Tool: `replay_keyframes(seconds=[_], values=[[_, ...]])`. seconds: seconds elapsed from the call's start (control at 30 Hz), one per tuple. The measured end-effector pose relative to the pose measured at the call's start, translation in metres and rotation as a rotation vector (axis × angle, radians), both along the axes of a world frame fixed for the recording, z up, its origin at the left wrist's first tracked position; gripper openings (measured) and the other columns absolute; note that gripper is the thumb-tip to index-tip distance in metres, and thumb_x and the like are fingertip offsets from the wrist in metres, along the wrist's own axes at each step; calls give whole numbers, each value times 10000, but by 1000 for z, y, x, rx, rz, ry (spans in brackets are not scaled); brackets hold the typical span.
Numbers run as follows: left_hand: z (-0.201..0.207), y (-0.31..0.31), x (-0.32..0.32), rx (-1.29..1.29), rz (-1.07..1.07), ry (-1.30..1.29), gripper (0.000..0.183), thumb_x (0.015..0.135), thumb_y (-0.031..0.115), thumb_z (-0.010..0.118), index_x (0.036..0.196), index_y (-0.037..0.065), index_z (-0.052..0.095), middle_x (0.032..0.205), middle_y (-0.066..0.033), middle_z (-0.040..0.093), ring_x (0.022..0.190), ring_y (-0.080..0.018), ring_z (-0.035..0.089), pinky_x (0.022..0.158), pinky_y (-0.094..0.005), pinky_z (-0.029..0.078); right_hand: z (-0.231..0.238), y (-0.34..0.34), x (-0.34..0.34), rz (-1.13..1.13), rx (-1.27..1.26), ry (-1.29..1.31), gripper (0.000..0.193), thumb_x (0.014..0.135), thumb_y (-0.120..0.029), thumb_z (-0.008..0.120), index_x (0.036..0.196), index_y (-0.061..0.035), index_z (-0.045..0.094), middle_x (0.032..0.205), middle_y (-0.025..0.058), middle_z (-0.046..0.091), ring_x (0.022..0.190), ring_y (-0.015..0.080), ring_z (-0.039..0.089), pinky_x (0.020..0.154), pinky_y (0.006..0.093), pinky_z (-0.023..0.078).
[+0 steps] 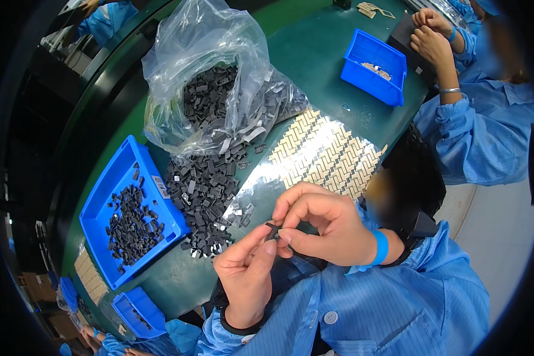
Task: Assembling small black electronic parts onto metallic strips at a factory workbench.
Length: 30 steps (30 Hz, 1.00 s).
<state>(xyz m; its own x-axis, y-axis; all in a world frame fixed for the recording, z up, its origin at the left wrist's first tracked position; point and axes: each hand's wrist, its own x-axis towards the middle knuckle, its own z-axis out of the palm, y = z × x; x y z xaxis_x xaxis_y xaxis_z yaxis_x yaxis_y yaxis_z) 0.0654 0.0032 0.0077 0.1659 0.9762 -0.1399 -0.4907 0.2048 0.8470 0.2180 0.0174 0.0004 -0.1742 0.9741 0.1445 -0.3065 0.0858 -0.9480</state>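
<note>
Between the fingertips of both hands is a small black plastic piece (272, 229), its shape mostly hidden by the fingers. My left hand (248, 276) pinches it from the left with thumb and forefinger. From the right, my right hand (326, 225) closes on it with thumb and fingers. Just beyond the hands lies a heap of small black rectangular parts (203, 193), spilling from a clear plastic bag (178, 44). A sheet of beige strips in a zigzag pattern (326, 154) lies on the green table, beyond my right hand.
At left stands a blue tray (92, 213) holding small black parts, with a smaller blue bin (154, 323) nearer. Another blue bin (371, 50) with beige bits sits at the far right. A co-worker's hands (430, 38) are beside it. The green table (299, 44) carries everything.
</note>
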Motion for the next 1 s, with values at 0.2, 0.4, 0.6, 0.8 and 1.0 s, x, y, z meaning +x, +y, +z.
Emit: replay_keyframes(seconds=[0.2, 0.4, 0.6, 0.8, 1.0], values=[[-2, 1, -1, 17, -19, 20, 267, 827, -77, 526, 1093, -85, 545, 919, -211, 630, 767, -232, 639, 703, -310, 534, 1, 1, 0, -4, -20, -2, 59, 773, 60, 595, 803, 23, 560, 1000, 120, 498, 873, 146, 541, 756, 273, 470], [2, 1, 1, 35, -2, 14, 263, 824, -78, 532, 1087, -88, 547, 920, -213, 629, 771, -231, 640, 715, -308, 535, 0, 1, -1, -53, 63, -101, 68, 763, 50, 609, 777, 17, 552, 975, 122, 510, 843, 139, 548, 723, 260, 481], [2, 1, 1, 42, 3, 11, 264, 820, -79, 540, 1084, -88, 549, 920, -209, 630, 768, -222, 641, 720, -302, 533, 3, 1, -2, -98, 135, -167, 95, 737, 47, 625, 746, 2, 541, 949, 121, 528, 837, 149, 552, 714, 258, 477], [3, 0, 2, 5, 13, -29, 262, 816, -79, 547, 1078, -85, 555, 930, -206, 630, 781, -200, 639, 730, -291, 527, 2, 0, -3, -128, 163, -177, 111, 719, 34, 644, 736, -7, 541, 938, 121, 537, 831, 152, 555, 711, 259, 472], [2, -1, 2, -7, 24, -33, 259, 815, -80, 550, 1074, -82, 561, 955, -191, 629, 805, -172, 633, 759, -276, 513, 5, 1, -5, -153, 171, -199, 117, 694, 15, 649, 702, -16, 537, 906, 100, 554, 790, 159, 569, 694, 264, 470]])
